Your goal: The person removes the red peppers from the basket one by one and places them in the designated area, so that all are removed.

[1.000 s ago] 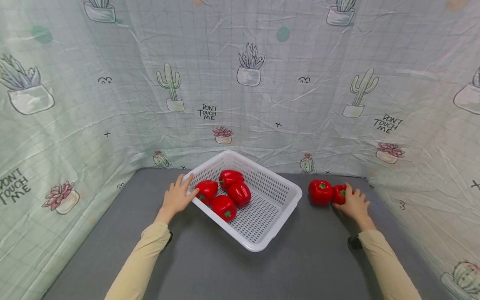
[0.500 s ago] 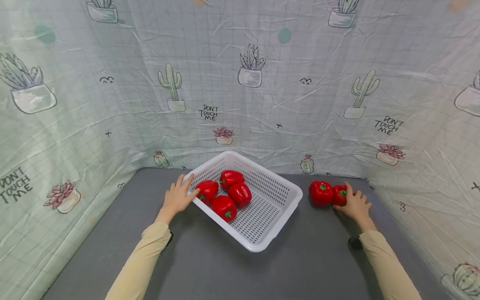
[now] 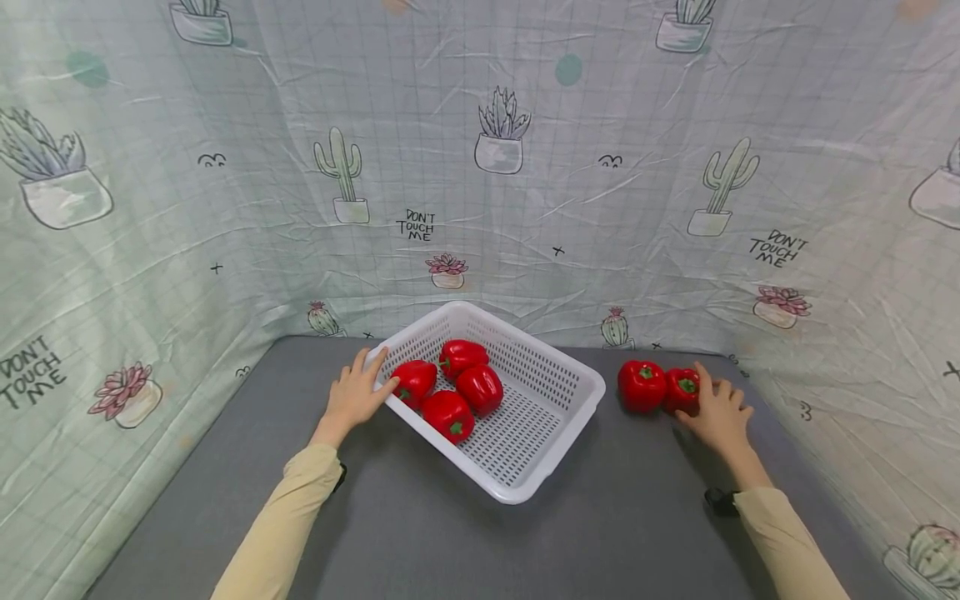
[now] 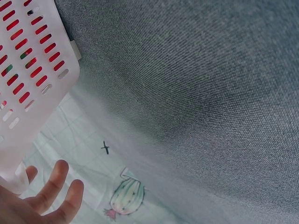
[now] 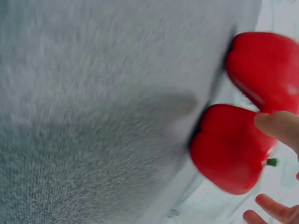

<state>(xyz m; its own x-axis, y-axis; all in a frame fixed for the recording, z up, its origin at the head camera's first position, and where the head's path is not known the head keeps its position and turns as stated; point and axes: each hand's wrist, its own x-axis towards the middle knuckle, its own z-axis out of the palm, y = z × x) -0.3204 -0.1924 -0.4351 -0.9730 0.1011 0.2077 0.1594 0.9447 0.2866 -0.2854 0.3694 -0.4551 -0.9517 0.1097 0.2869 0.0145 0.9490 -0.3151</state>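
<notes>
My left hand (image 3: pixel 352 398) holds the left corner of a white slotted plastic basket (image 3: pixel 570 358), its thumb over the rim. In the left wrist view, the fingers (image 4: pixel 55 179) spread beyond the basket's corner (image 4: pixel 51 93). Several red bell peppers lie in the basket's left half, one (image 3: pixel 480 389) near its middle. To the basket's right, two more red bell peppers stand side by side: a left one (image 3: pixel 641 387) and a right one (image 3: pixel 681 390). Around the right one my right hand (image 3: pixel 720 414) is spread, thumb by its near side and the other fingertips apart from it.
A dark grey cloth-covered table (image 3: pixel 450 542) bears everything. Behind and on both sides hangs a pale curtain (image 3: pixel 555 192) printed with cacti, close behind the basket and the peppers. Each wrist wears a dark device, such as the one at the right wrist (image 3: pixel 722 502).
My right hand has loosened and drawn back slightly to the right, so more of the right bell pepper shows. The left hand and the basket have stayed put.
</notes>
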